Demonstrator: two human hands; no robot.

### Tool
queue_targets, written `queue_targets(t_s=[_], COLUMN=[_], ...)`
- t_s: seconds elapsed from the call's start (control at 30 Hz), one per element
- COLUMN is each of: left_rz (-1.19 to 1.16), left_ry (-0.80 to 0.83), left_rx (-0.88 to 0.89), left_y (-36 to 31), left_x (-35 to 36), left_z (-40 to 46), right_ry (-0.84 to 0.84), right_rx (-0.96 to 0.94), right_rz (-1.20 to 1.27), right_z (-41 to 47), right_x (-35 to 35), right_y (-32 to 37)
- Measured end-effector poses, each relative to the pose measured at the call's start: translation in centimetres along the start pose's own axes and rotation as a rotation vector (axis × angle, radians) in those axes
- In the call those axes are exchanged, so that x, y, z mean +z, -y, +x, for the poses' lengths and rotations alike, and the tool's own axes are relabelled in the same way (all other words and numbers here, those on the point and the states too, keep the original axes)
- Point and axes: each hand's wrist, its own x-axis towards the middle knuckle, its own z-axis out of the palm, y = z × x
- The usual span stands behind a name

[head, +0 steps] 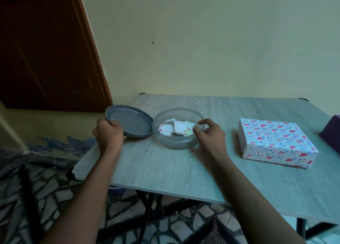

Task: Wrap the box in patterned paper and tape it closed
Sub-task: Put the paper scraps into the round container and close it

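Observation:
The box (276, 140), wrapped in white paper with red and blue hearts, lies on the right of the table (165, 170). My left hand (108, 133) grips the near rim of a grey round lid (130, 122), tilted over the table's left edge. A clear round container (176, 144) stands beside the lid with several paper scraps (176, 130) inside. My right hand (207, 133) hovers at the container's right rim, thumb and fingers curled at the rim next to the scraps; whether they touch the rim or a scrap is unclear.
A purple object (331, 127) shows at the right edge behind the box. The table stands against a pale wall; a dark wooden door (46, 50) is at the left. A patterned floor lies below the table's near edge.

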Motion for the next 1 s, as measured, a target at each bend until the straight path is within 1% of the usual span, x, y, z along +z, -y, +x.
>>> queue_targets(t_s=[0.07,0.13,0.3,0.43,0.5,0.57,0.6,0.63,0.67,0.73,0.8,0.83,0.9,1.0], left_rz=[0.032,0.082,0.194,0.297,0.442,0.614,0.661,0.66,0.618,0.459,0.324,0.3,0.329,0.47], left_ry=[0.107,0.179,0.237,0.307,0.283,0.162,0.102,0.069,0.075,0.166,0.288,0.35,0.466,0.564], left_rx=[-0.137,-0.19,-0.149,-0.077,0.029,0.242,0.366,0.476,0.567,0.691,0.78,0.813,0.837,0.798], left_y=[1.1,2.0,2.6,2.1,1.5,1.0,0.5,-0.1,-0.9,-2.2,-3.2,-3.5,-4.1,-4.5], left_x=[-0.1,-0.2,-1.3,-2.6,-3.3,-3.7,-3.6,-3.4,-2.7,-0.4,2.1,3.2,5.1,7.0], left_z=[0.1,0.1,-0.3,-0.9,-1.3,-1.9,-2.3,-2.7,-2.9,-3.4,-3.8,-4.1,-4.7,-5.1], right_ry=[-0.024,-0.01,0.057,0.135,0.108,0.145,0.208,0.29,0.375,0.504,0.552,0.558,0.557,0.558], right_rx=[0.015,0.024,0.07,0.091,-0.013,-0.16,-0.219,-0.263,-0.285,-0.297,-0.295,-0.304,-0.33,-0.374], right_rz=[-0.017,-0.065,-0.172,-0.388,-0.523,-0.628,-0.654,-0.677,-0.696,-0.755,-0.822,-0.846,-0.88,-0.897], right_z=[0.2,0.4,1.7,2.5,2.9,3.7,4.3,4.9,5.4,6.2,6.6,6.7,6.9,7.2], right_x=[-0.3,-0.6,-1.5,-1.9,-2.4,-2.7,-2.5,-2.1,-1.6,-0.2,0.9,1.3,1.7,2.1], right_y=[-0.1,-0.1,0.4,0.9,1.7,2.9,3.5,4.2,4.7,5.3,5.4,5.3,4.9,4.6])
